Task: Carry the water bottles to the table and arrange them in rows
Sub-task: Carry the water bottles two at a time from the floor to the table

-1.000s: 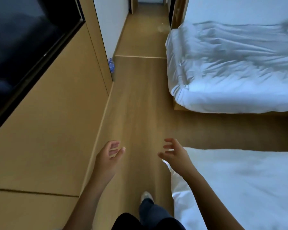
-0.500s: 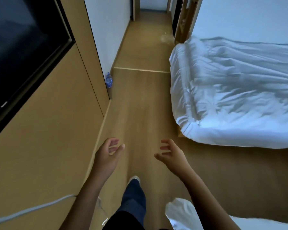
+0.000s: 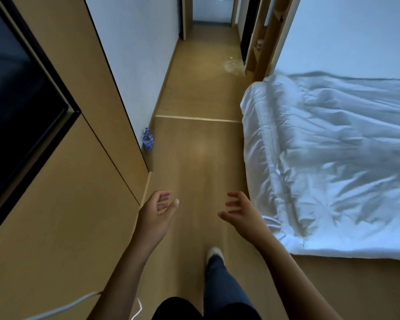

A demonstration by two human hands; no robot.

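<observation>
Clear water bottles with blue labels and caps (image 3: 147,139) stand on the wooden floor against the left wall, at the corner of the wooden panel, well ahead of me. My left hand (image 3: 156,214) and my right hand (image 3: 241,212) are held out in front at waist height, palms facing each other, fingers loosely spread, holding nothing. No table is in view.
A wall-mounted black TV (image 3: 21,112) and wooden panelling (image 3: 62,222) line the left side. A bed with rumpled white bedding (image 3: 333,162) fills the right. A narrow wooden floor aisle (image 3: 201,162) runs ahead into a hallway. A white cable (image 3: 62,308) hangs at the lower left.
I have walked forward along the aisle; the nearer bed has dropped out of view and the bottles are closer. Both hands stay raised and empty.
</observation>
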